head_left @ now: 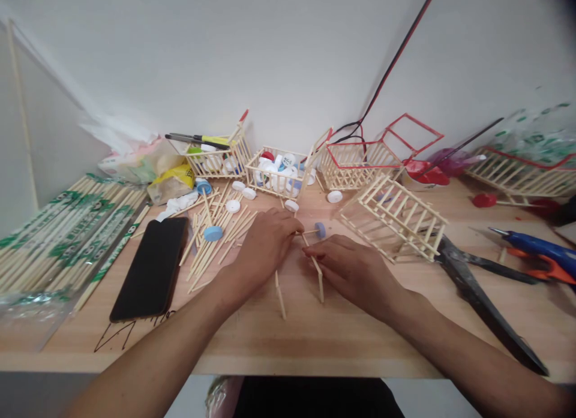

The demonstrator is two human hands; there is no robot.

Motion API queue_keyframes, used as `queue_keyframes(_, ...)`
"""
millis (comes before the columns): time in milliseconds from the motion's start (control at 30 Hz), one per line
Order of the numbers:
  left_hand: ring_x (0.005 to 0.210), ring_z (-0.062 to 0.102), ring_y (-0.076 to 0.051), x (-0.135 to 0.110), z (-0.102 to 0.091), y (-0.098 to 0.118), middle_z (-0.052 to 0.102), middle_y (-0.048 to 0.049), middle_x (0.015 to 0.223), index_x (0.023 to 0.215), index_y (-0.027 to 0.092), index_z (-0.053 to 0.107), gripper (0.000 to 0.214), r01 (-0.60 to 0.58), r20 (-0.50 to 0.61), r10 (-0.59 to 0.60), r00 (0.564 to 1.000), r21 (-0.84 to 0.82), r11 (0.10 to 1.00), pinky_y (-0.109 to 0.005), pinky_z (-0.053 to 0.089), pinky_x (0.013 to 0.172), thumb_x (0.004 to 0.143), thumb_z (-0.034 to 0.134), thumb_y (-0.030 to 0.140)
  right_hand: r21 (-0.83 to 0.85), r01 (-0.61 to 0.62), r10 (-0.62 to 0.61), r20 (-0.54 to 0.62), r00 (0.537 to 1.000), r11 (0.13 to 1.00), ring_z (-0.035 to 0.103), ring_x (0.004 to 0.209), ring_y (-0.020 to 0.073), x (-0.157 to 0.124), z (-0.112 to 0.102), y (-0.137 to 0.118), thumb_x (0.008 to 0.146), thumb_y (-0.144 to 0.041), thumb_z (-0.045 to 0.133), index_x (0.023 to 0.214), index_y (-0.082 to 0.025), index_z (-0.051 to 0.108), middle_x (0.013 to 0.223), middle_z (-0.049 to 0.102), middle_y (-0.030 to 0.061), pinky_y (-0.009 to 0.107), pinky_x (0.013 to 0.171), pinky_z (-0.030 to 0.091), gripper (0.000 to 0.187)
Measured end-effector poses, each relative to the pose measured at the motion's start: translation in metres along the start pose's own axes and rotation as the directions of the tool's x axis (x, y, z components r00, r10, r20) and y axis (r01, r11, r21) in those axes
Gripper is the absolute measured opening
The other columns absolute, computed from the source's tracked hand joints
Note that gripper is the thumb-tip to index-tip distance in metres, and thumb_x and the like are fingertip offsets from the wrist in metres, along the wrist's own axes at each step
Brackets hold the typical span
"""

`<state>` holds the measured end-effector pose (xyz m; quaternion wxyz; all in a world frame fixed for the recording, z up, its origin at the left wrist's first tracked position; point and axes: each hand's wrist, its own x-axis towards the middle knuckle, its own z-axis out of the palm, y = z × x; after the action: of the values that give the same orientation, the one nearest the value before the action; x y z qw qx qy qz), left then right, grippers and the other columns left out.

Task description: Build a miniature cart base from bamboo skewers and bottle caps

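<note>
My left hand (265, 247) rests on the wooden table (315, 334), fingers curled and pinched on a short stick that carries a blue bottle cap (320, 229) at its far end. My right hand (355, 268) lies beside it, fingers bent and pressing on a wooden stick (317, 274). Another loose stick (279, 295) lies between the two hands. A pile of plain wooden sticks (216, 238) with a blue cap (213, 232) on it lies just left of my left hand.
A tipped stick cart frame (396, 217) lies right of the hands. Stick baskets of bottle caps (279, 172) line the wall. A black phone (153, 268) and packed chopsticks (58, 238) lie left. Scissors (477, 286) and a blue glue gun (535, 247) lie right.
</note>
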<state>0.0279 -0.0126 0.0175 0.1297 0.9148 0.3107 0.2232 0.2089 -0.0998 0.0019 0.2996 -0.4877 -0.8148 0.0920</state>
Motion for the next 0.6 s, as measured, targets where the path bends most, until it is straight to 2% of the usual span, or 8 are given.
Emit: queue_keyframes(600, 0.087, 0.06, -0.02, -0.0008, 0.0007, 0.0007, 0.07, -0.0041, 0.085, 0.085, 0.017, 0.07, 0.015, -0.007, -0.005, 0.007, 1.0, 0.005, 1.0, -0.034, 0.046, 0.08, 0.084, 0.056, 0.011, -0.004, -0.027, 0.027, 0.065, 0.998, 1.0, 0.061, 0.088, 0.0162, 0.0019, -0.0039, -0.0032, 0.087, -0.01, 0.052, 0.112, -0.023, 0.059, 0.096, 0.068, 0.0027, 0.029, 0.078, 0.048, 0.029)
